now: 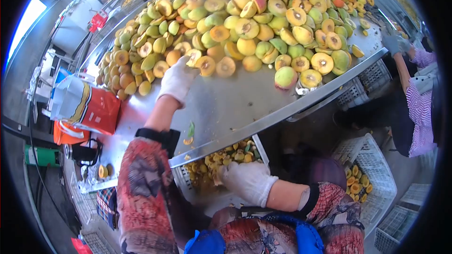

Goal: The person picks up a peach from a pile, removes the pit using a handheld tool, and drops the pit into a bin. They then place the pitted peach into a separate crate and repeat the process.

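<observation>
While reaching with left hand (177,80), fingers curling onto a halved peach (193,57) at pile (245,23) edge; risking neighbours rolling off surface (226,108). Right hand (247,181) fingers closing over crate (181,178), grip unclear.

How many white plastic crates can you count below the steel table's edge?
4, maybe more hidden: one crate of fruit pieces under the right hand, one slotted crate under the table, one holding pits, one bottom right.
</observation>
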Action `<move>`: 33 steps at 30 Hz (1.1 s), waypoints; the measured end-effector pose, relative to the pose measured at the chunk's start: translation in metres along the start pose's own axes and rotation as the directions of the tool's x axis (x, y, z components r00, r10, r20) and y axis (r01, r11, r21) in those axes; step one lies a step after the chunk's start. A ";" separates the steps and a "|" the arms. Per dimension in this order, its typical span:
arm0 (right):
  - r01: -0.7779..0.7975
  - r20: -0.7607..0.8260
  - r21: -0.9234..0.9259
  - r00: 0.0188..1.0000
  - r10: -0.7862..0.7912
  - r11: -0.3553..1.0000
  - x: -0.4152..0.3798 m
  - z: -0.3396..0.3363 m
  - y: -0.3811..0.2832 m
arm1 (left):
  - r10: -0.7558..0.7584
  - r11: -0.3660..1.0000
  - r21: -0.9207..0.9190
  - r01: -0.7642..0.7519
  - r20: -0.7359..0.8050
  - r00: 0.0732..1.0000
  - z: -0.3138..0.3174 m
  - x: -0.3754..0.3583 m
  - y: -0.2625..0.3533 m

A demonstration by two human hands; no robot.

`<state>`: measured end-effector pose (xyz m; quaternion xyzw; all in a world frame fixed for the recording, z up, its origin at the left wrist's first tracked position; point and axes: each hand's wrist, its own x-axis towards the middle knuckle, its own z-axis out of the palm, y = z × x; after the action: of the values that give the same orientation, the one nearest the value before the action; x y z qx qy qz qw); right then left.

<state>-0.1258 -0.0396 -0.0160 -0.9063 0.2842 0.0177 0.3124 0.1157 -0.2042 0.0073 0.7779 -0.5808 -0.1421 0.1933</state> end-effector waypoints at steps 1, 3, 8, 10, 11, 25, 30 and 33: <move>0.022 -0.013 -0.013 1.000 -0.022 1.000 -0.002 -0.002 0.000 | 0.053 0.998 0.026 -0.052 -0.037 0.998 0.016 0.016 0.000; 0.032 0.009 -0.017 0.999 -0.032 0.999 -0.001 -0.014 -0.001 | 0.118 0.990 0.086 -0.113 -0.051 0.992 0.042 0.041 0.000; 0.021 0.053 0.086 0.998 -0.025 0.996 0.000 -0.022 0.001 | 0.006 0.999 0.043 -0.007 0.014 1.000 0.057 0.059 -0.005; 0.054 0.046 0.082 0.997 -0.058 0.995 0.001 -0.019 0.000 | 0.000 0.999 -0.052 -0.001 -0.022 1.000 0.064 0.054 -0.013; 0.063 0.045 0.107 0.997 -0.068 0.992 0.002 -0.018 -0.001 | -0.004 0.995 -0.101 -0.001 -0.044 0.999 0.067 0.051 -0.018; 0.283 -0.687 0.295 0.727 -0.003 0.912 0.006 -0.039 0.013 | 0.087 0.632 -0.730 0.260 0.400 0.912 -0.021 -0.091 0.016; 0.252 -0.554 0.506 0.828 0.087 0.825 0.005 -0.035 0.001 | 0.155 0.373 -0.896 0.239 0.315 0.936 -0.028 -0.168 0.028; 0.267 -0.525 0.441 0.851 0.005 0.857 0.000 -0.027 -0.012 | 0.018 0.124 -0.957 0.263 0.268 0.963 -0.009 -0.193 0.023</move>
<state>-0.1231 -0.0474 0.0124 -0.7841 0.2861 -0.3177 0.4499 0.0452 -0.0235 0.0251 0.4831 -0.2939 -0.5861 0.5803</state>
